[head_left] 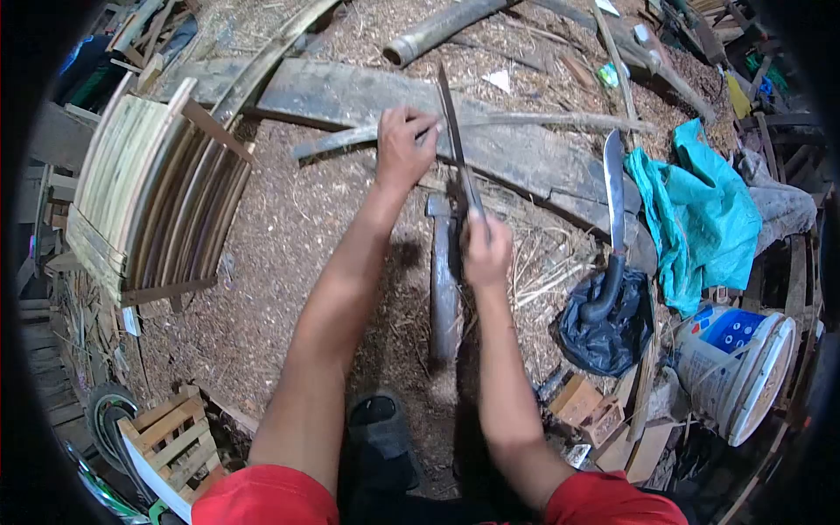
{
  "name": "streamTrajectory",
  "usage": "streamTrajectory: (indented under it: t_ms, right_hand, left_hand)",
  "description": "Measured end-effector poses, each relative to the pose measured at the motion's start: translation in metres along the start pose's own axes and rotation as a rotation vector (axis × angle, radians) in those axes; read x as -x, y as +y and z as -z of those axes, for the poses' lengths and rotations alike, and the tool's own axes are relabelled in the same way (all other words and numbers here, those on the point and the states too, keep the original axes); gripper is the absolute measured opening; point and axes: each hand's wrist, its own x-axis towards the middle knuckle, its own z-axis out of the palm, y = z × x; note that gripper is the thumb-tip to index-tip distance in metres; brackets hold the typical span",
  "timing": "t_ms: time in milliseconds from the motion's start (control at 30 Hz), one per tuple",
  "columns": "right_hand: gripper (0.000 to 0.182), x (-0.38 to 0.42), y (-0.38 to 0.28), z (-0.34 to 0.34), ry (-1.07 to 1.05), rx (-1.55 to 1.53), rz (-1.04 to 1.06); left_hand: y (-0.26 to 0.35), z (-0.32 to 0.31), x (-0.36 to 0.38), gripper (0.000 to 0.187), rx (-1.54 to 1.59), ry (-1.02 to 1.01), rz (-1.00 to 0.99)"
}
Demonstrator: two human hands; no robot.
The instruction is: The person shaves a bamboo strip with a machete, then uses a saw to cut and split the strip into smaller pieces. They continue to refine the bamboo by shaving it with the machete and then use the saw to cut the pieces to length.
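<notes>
My left hand [407, 144] is closed around a long, thin wooden stick [560, 119], which runs crosswise over a weathered plank [332, 94]. In my right hand [487, 249] is the handle of a machete [453, 122]. Its narrow dark blade points away from me and crosses over the stick, just right of my left fingers. Between my forearms a hammer [444, 289] lies lengthwise on the ground, its head toward the plank. A second machete [614, 188], with a broad curved blade, rests to the right, handle on a black plastic bag [621, 328].
Wood chips cover the ground. At left stands a stack of curved slatted wooden pieces [166, 188], with a small wooden crate [179, 442] below. A teal tarp [700, 219] and white bucket [731, 367] sit at right. A bamboo pole [446, 31] lies beyond the plank.
</notes>
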Motion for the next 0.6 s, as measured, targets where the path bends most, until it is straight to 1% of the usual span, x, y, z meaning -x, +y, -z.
streamTrajectory:
  t_ms: [67, 167, 267, 333, 367, 467, 533, 567, 600]
  right_hand:
    - [0.039, -0.019, 0.002, -0.003, -0.163, -0.207, -0.257]
    - [0.04, 0.033, 0.002, 0.013, -0.108, -0.091, -0.178]
    - [0.042, 0.04, -0.009, 0.017, -0.152, -0.146, -0.281]
    - [0.043, -0.006, -0.005, 0.003, -0.154, -0.114, -0.218]
    - [0.044, -0.016, -0.003, 0.002, -0.157, -0.09, -0.196]
    - [0.044, -0.015, -0.018, 0.004, -0.19, -0.132, -0.252]
    - [0.043, 0.031, -0.014, 0.016, -0.093, -0.061, -0.168]
    - [0.043, 0.052, -0.004, 0.021, -0.099, -0.183, -0.26]
    - [0.043, 0.045, -0.003, 0.018, -0.116, -0.234, -0.272]
  left_hand:
    - [0.0, -0.001, 0.004, 0.015, 0.016, -0.008, 0.03]
    - [0.0, -0.002, -0.001, 0.015, 0.037, -0.015, 0.026]
    - [-0.003, -0.001, -0.002, 0.015, 0.051, -0.024, 0.032]
    - [-0.004, -0.001, -0.004, 0.015, 0.041, 0.004, 0.023]
    - [-0.002, -0.002, 0.0, 0.015, 0.042, 0.01, 0.028]
    - [-0.003, -0.002, 0.002, 0.015, 0.046, -0.011, 0.035]
    - [-0.004, -0.002, -0.001, 0.016, 0.042, -0.026, 0.048]
    - [-0.004, -0.001, -0.007, 0.015, 0.046, -0.014, 0.04]
    - [-0.004, -0.002, -0.009, 0.015, 0.049, -0.009, 0.037]
